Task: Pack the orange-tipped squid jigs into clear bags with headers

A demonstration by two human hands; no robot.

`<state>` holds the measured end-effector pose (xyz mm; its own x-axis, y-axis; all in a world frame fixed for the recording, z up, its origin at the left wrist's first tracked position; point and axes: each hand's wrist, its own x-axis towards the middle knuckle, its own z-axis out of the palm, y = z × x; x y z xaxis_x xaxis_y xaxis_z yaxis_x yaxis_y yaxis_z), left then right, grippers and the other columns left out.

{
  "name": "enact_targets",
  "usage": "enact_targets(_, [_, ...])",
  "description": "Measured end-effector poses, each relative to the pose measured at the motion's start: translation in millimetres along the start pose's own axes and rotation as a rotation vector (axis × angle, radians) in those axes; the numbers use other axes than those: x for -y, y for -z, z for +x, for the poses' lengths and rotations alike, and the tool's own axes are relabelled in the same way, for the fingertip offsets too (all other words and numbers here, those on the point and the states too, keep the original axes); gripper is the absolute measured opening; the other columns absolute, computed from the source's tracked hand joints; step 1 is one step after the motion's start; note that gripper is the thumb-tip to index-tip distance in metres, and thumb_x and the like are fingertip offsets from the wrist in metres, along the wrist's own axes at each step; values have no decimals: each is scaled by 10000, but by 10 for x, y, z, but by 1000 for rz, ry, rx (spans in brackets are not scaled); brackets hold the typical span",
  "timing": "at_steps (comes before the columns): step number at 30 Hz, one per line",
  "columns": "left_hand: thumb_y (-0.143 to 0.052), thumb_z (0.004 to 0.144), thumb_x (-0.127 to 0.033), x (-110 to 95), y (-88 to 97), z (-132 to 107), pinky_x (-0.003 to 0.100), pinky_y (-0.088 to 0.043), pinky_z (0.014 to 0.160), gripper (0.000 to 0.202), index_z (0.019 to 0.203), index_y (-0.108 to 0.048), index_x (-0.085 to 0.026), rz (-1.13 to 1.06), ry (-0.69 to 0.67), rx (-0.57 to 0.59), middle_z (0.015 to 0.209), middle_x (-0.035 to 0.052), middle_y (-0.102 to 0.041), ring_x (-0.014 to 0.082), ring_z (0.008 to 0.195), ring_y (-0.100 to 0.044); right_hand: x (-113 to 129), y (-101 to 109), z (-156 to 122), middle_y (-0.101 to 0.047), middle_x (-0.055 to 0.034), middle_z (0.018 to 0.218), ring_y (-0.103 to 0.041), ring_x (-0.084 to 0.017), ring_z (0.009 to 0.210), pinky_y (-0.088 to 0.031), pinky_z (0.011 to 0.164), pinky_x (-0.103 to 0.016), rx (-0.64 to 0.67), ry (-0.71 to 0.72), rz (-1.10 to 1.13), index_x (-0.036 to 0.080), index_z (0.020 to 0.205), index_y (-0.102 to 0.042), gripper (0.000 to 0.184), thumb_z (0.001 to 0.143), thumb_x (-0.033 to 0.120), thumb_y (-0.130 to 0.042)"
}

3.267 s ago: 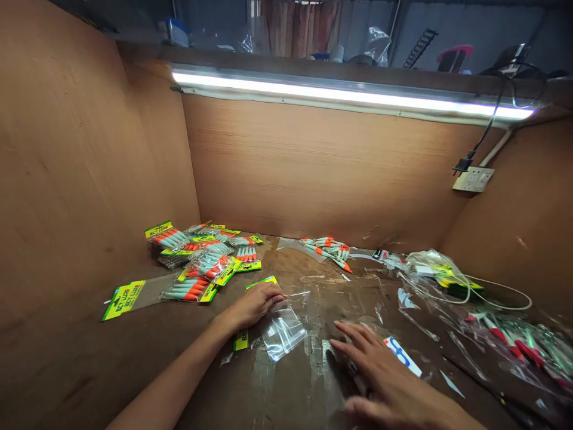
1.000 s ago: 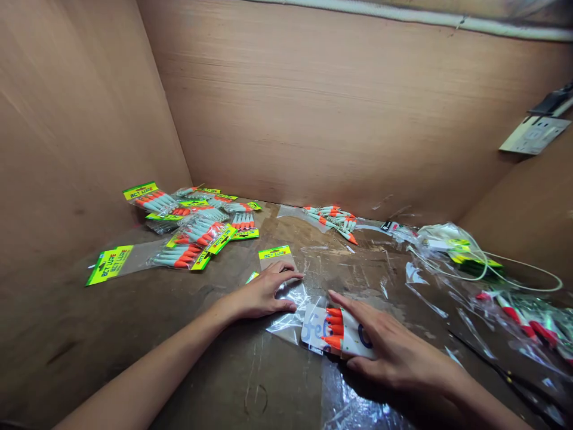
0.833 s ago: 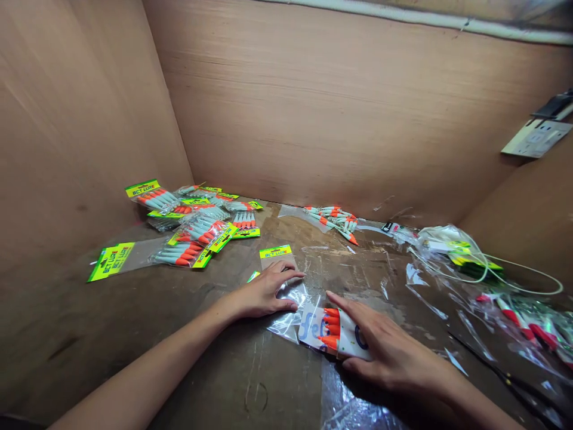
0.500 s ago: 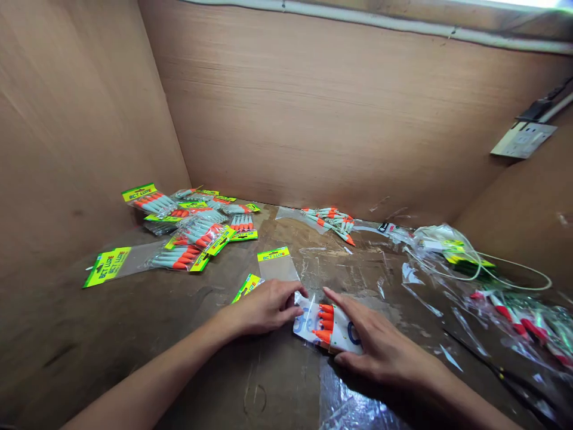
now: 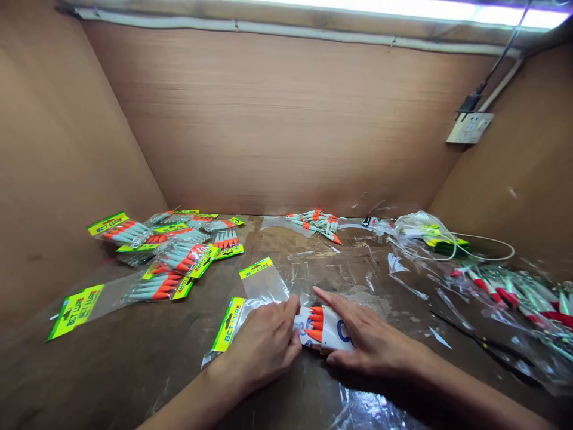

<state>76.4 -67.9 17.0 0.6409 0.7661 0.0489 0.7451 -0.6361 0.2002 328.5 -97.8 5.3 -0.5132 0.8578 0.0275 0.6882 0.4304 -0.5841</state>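
Orange-tipped fishing lures (image 5: 316,324) lie side by side in a white printed sleeve (image 5: 333,330) with blue lettering, their tips toward my left. My right hand (image 5: 371,340) holds the sleeve's right end, thumb below and forefinger above. My left hand (image 5: 268,334) is closed, fingertips pinched at the sleeve's left end, seemingly on the edge of a clear plastic bag (image 5: 250,306). That bag's yellow-green header (image 5: 229,325) sticks out left of the hand; its middle is hidden beneath it. Another clear bag (image 5: 268,283) lies flat just beyond.
Packed lure bags (image 5: 179,257) are heaped at the left. Loose lures (image 5: 317,224) lie by the back wall. At the right are a white cord (image 5: 483,258), red-and-white lures (image 5: 501,292), black-handled scissors or pliers (image 5: 487,343) and plastic scraps (image 5: 441,338).
My left hand has closed its fingers at the sleeve's left end, and more of the bag's header shows beside it. My right hand keeps its hold. The camera view has turned right and up.
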Motion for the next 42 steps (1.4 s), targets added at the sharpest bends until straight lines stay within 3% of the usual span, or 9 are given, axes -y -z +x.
enact_targets(5, [-423, 953, -288, 12, 4, 24, 324, -440, 697, 109, 1026, -477, -227, -30, 110, -70, 839, 31, -681, 240, 775, -672, -10, 7, -4, -305, -87, 1598, -382, -301, 1415, -332, 1153, -443, -5, 30, 6, 296, 1579, -123, 1048, 742, 389, -745])
enact_targets(13, [-566, 901, -514, 11, -22, 16, 323, -433, 710, 296, 1010, -525, -242, -98, -81, -17, 993, 46, -615, 236, 846, -612, 24, -20, -34, -267, -78, 1614, -329, -306, 1444, -319, 1163, -458, -2, 46, -29, 298, 1582, -105, 1005, 773, 371, -697])
enact_targets(19, [-518, 947, -449, 90, 12, 50, 307, -416, 696, 219, 956, -499, -231, -224, -83, -1, 892, 18, -602, 203, 788, -578, 16, -23, -26, -212, -72, 1633, -281, -289, 1465, -278, 1188, -446, 14, 70, -49, 260, 1586, -102, 1003, 772, 349, -682])
enact_targets(23, [-710, 782, -564, 74, 6, 35, 311, -426, 709, 491, 1076, -487, -239, -293, -103, 37, 1014, 30, -614, 224, 850, -586, 25, -21, -20, -194, -76, 1638, -278, -297, 1465, -289, 1179, -459, 22, 60, -48, 277, 1586, -84, 1020, 773, 369, -693])
enact_targets(28, [-696, 814, -520, 238, 107, 45, 310, -428, 738, 405, 1042, -513, -239, -315, -30, 45, 999, 18, -616, 217, 869, -586, 64, -9, -2, -215, -63, 1632, -320, -325, 1443, -314, 1149, -498, 60, 81, -88, 360, 1494, -378, 752, 807, 373, -685])
enact_targets(31, [-805, 689, -500, 463, 204, 42, 322, -431, 794, 539, 1081, -533, -250, -265, 25, 97, 1086, 25, -596, 256, 988, -574, 48, -15, 3, -247, -71, 1618, -332, -311, 1439, -330, 1143, -477, 56, 102, -69, 332, 1416, -495, 636, 811, 381, -686])
enact_targets(35, [-860, 597, -460, 650, 219, 35, 347, -436, 863, 646, 1128, -548, -266, -251, 34, 154, 1164, 39, -550, 294, 1102, -531, -36, -60, -1, -223, -81, 1629, -315, -308, 1449, -321, 1152, -481, 36, 108, -49, 301, 1503, -367, 778, 801, 384, -691])
enact_targets(38, [-855, 602, -465, 643, 168, 42, 353, -441, 868, 644, 1134, -551, -270, -276, 9, 149, 1173, 43, -539, 296, 1108, -524, -63, -95, 14, -172, -103, 1641, -271, -316, 1470, -283, 1173, -500, 29, 91, -55, 268, 1576, -172, 938, 802, 400, -686])
enact_targets(42, [-852, 618, -463, 601, 138, 53, 345, -442, 873, 639, 1146, -543, -278, -333, -24, 143, 1178, 35, -543, 286, 1108, -526, 0, -96, 60, -130, -99, 1648, -237, -314, 1484, -273, 1183, -498, 41, 98, -64, 263, 1586, -100, 983, 803, 381, -682])
